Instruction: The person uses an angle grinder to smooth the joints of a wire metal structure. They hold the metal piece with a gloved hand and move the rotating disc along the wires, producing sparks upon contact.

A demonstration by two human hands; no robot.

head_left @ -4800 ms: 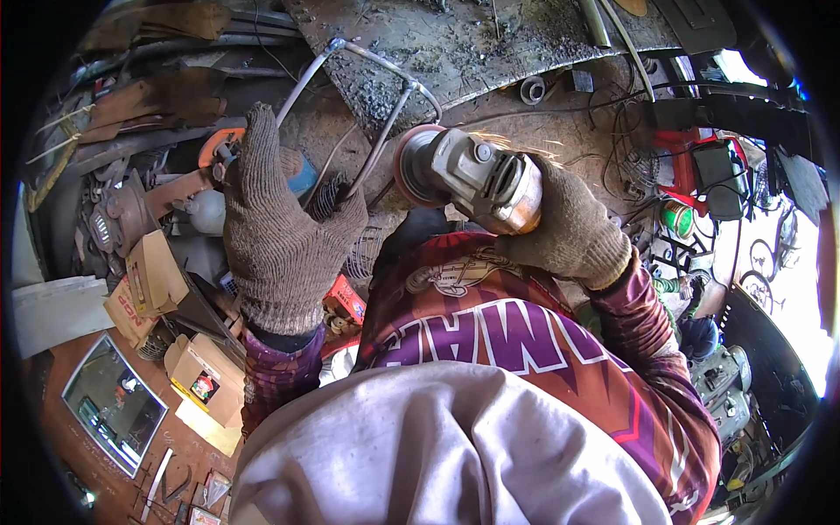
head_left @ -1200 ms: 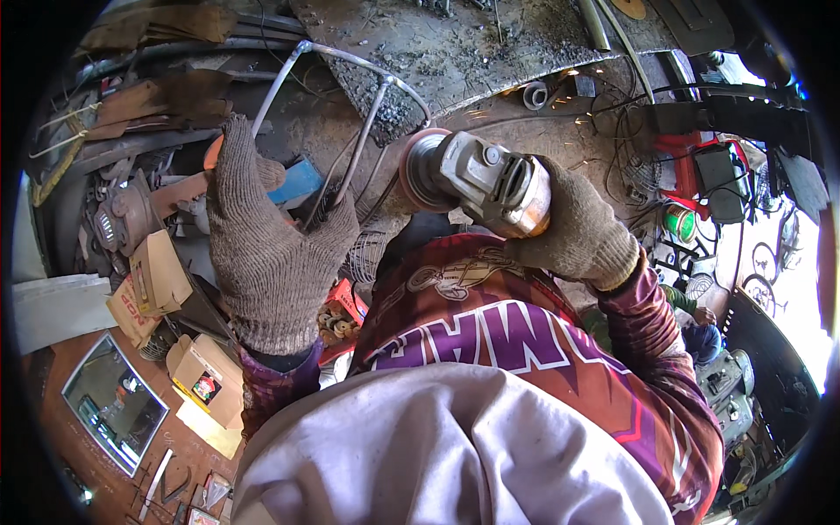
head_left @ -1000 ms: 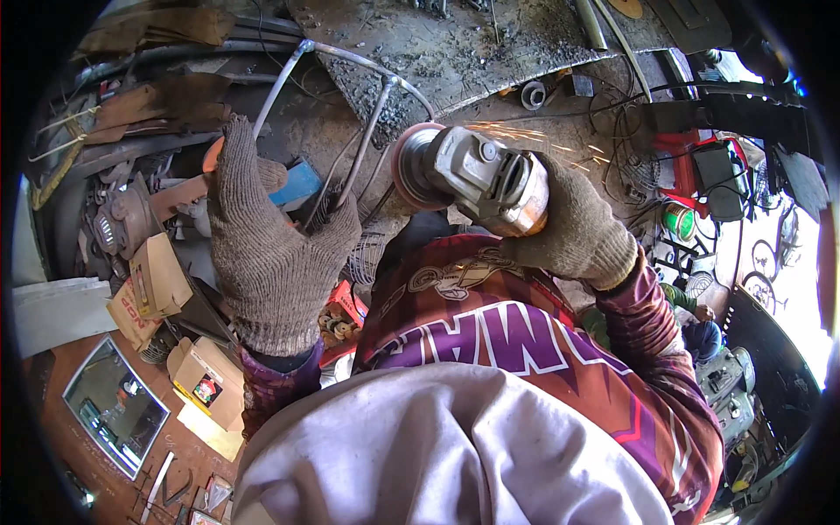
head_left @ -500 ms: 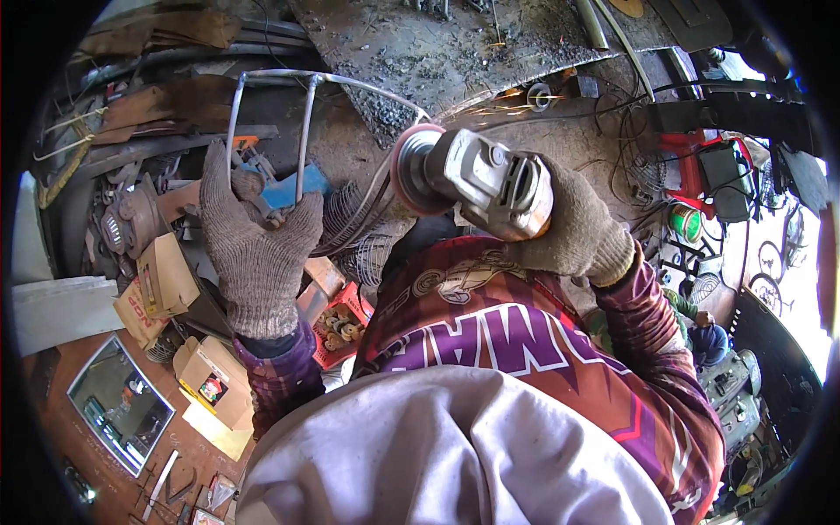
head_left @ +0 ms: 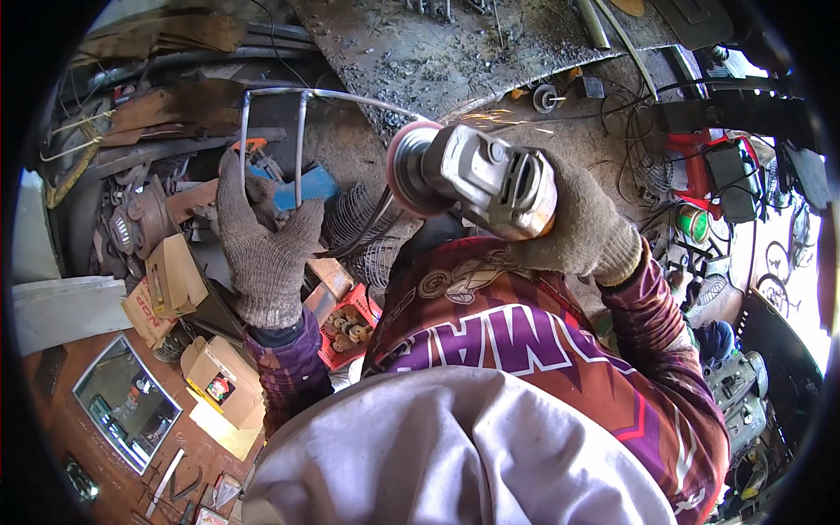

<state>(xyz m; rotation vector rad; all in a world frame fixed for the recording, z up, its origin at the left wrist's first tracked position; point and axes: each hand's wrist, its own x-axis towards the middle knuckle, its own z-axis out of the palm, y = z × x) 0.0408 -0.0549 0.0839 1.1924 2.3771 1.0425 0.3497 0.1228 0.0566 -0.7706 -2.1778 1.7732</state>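
Note:
My right hand (head_left: 584, 220), in a knitted glove, grips a worn grey angle grinder (head_left: 499, 179) by its body. Its reddish round disc (head_left: 404, 171) faces left and meets the far right end of a bent metal rod frame (head_left: 302, 144). Orange sparks (head_left: 486, 117) fly off to the right of that contact. My left hand (head_left: 265, 254), gloved alike, is closed around the near ends of the frame's two upright rods. The palm side of both hands and the exact contact point are hidden.
A grimy metal table (head_left: 490, 57) strewn with debris stands ahead. Cables (head_left: 626, 122) lie on the floor at right, near a green can (head_left: 693, 223) and a red stool (head_left: 687, 166). At left are scrap metal, cardboard boxes (head_left: 223, 376) and a red basket (head_left: 350, 324) of discs.
The frame's left end has tipped slightly toward me, and my left hand has shifted a little right and nearer. The grinder has barely moved. Sparks still fly.

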